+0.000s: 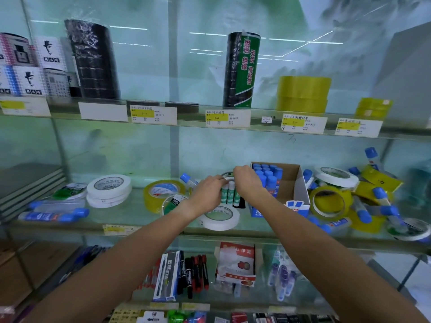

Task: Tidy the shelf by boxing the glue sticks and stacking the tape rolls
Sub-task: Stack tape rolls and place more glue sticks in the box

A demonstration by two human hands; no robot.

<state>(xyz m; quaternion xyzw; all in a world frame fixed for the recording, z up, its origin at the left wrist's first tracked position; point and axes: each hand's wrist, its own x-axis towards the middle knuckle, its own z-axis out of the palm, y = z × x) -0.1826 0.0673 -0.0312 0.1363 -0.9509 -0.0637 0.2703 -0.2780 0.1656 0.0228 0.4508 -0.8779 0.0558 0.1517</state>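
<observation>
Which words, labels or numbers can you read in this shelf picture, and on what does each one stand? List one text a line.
"MADE IN CHINA": inside the core of the white tape roll below the left hand.
"阻燃 绝缘 无铅 高粘性": green wrapper of the black tape stack.
"红印泥": red and white packet, lower shelf.
"ETA": black marker box.
Price tags: print too small to read.
</observation>
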